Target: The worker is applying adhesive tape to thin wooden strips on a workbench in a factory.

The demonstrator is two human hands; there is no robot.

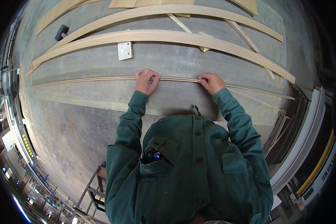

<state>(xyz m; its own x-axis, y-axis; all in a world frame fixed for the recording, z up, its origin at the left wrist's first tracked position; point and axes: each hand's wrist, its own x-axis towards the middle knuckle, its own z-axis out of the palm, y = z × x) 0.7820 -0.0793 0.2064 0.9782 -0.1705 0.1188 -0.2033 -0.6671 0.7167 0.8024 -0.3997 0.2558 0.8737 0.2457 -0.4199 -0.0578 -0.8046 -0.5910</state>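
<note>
A long, thin wooden strip, with a groove or seam along its length, stretches left to right before me. My left hand pinches it left of its middle, thumb on the near side and fingers over the far side. Farther right, my right hand grips the same strip between thumb and curled fingers. The strip's ends reach well past both hands. Beyond it lies a wide pale wooden board, apart from my hands. Under the board's near edge shows a small white plate with holes.
A second long board lies farther off, with narrow wooden slats crossing beneath. A black-headed mallet rests at the far left. Long metal machine rails stand on the right. A dark metal frame is at the near left.
</note>
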